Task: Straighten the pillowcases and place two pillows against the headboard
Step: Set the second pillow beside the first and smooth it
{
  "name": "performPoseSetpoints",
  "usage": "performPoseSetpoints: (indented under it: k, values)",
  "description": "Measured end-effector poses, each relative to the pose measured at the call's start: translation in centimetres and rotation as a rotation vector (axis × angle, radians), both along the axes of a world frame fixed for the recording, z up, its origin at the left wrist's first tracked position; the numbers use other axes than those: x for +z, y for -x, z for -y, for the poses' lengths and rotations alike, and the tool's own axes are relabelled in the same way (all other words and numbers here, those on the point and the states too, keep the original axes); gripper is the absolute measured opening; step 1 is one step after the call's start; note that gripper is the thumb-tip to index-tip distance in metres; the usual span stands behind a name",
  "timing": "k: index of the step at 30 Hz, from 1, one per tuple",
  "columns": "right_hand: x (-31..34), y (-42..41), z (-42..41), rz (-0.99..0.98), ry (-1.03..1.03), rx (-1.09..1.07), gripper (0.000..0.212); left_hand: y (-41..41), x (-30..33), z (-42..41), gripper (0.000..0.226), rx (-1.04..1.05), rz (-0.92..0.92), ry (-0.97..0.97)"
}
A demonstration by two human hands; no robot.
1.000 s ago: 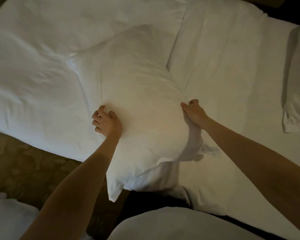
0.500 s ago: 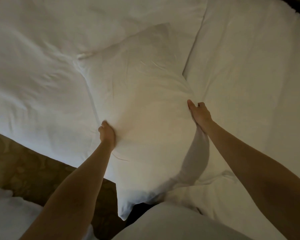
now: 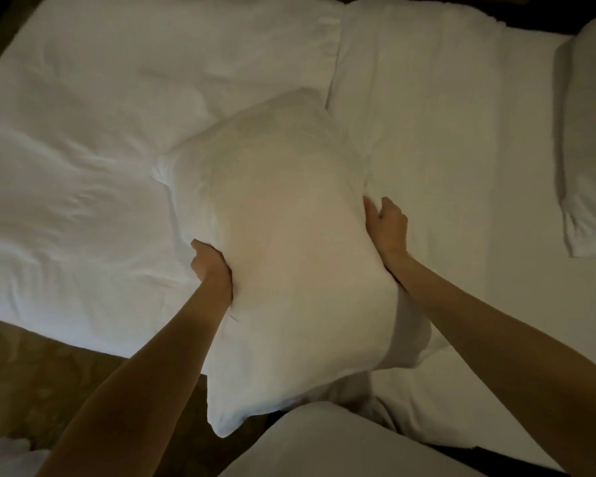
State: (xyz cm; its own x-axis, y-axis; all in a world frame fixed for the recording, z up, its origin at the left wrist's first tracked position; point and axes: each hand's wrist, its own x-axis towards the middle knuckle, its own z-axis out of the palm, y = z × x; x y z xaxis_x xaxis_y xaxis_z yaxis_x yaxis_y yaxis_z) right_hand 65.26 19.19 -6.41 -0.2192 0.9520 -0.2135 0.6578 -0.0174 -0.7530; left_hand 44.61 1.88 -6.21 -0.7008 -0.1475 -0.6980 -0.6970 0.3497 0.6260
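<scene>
A plump white pillow (image 3: 289,242) lies across the near edge of the bed, its near corner hanging past the mattress. My left hand (image 3: 209,266) presses into the pillow's left side, fingers curled into the fabric. On the right side, my right hand (image 3: 386,223) holds the pillow's edge with the thumb raised. A second white pillow (image 3: 589,139) lies at the far right of the bed, partly cut off by the frame.
A white duvet (image 3: 117,115) covers the left part of the bed, and a bare white sheet (image 3: 461,132) shows to the right. Brown patterned carpet (image 3: 49,373) lies below the bed edge. White fabric (image 3: 324,442) fills the bottom middle.
The pillow has been drawn nearer to me and bunched up shorter. My left hand went from resting on top to digging into the side. The second pillow is back in view at right.
</scene>
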Motion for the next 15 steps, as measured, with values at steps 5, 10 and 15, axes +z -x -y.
performPoseSetpoints:
  k: [5,10,15]
  values:
    - [2.5,-9.2,-0.9,-0.101,-0.065,-0.115,0.043,-7.8,2.5,-3.4,0.046,-0.053,-0.119,-0.09]
    - [5.5,-21.0,-1.8,-0.14,-0.174,-0.238,0.037,-18.1,4.6,-6.9,0.042,-0.179,-0.132,-0.151]
    - [7.9,-32.4,-3.0,-0.139,-0.245,-0.385,0.037,-28.5,6.3,-11.4,0.056,-0.321,-0.105,-0.272]
